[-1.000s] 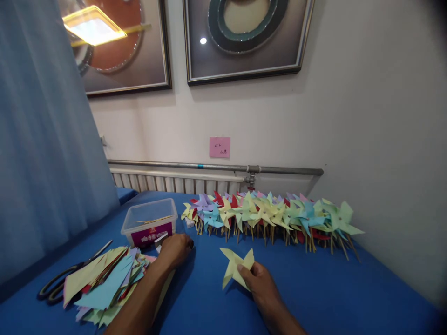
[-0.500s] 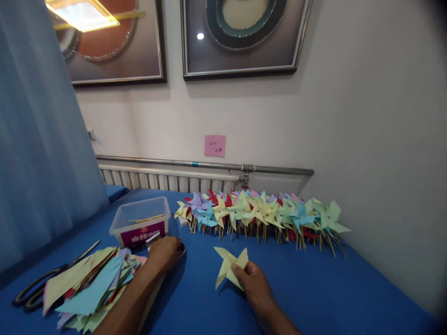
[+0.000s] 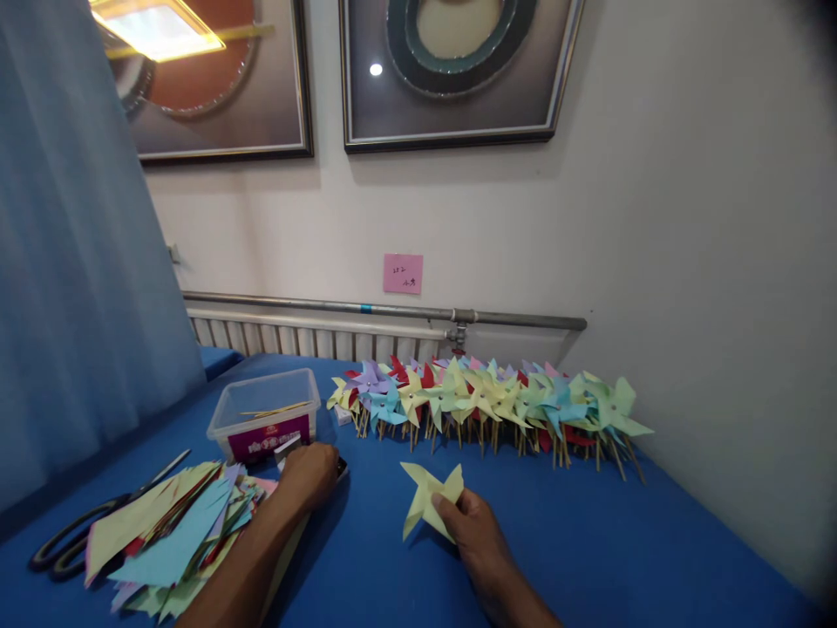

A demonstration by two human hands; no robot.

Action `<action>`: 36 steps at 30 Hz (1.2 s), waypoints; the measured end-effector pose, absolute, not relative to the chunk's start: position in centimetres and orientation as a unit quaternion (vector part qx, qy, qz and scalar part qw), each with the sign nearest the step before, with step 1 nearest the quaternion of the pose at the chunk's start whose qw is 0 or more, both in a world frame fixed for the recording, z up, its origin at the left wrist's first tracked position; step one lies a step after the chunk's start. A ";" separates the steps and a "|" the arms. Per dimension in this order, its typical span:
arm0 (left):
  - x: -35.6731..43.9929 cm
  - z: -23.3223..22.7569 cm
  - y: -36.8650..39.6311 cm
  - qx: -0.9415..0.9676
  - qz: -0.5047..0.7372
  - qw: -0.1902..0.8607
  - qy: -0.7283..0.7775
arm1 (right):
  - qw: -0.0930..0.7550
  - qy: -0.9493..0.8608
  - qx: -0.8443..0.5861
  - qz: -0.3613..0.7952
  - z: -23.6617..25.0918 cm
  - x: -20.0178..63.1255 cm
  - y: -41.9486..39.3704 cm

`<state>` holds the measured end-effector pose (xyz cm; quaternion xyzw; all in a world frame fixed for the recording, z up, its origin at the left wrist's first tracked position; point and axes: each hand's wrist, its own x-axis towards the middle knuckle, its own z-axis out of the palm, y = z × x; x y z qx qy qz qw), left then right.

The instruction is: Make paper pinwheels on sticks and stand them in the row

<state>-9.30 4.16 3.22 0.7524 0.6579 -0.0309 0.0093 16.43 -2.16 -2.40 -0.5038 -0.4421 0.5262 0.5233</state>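
Note:
My right hand [image 3: 472, 528] pinches a pale yellow folded paper pinwheel head [image 3: 428, 500] flat against the blue table [image 3: 588, 541]. My left hand [image 3: 309, 474] rests palm down on a small dark object beside a clear plastic tub [image 3: 264, 417] that holds thin wooden sticks. What the left fingers cover is hidden. A stack of coloured cut paper sheets [image 3: 170, 536] lies to the left of my left forearm.
A long row of finished pinwheels on sticks [image 3: 487, 401] lies across the table's back, near the wall and radiator pipe [image 3: 385, 310]. Black-handled scissors [image 3: 85, 536] lie at the far left. A blue curtain [image 3: 71, 244] hangs on the left.
Both hands hold the same places over the last second. Only the view shifted slightly to the right and down between the earliest frame and now.

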 end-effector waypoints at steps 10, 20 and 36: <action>-9.5 4.1 3.7 0.735 0.046 -0.004 0.676 | 0.537 -0.431 -0.509 0.517 -3.0 16.4 -2.0; -4.6 2.5 0.3 0.874 0.023 0.079 0.479 | 0.537 -0.420 -0.503 0.532 -3.4 16.7 -1.7; -4.2 2.3 -0.3 0.891 0.057 0.158 0.421 | 0.536 -0.421 -0.504 0.531 -2.8 16.7 -1.9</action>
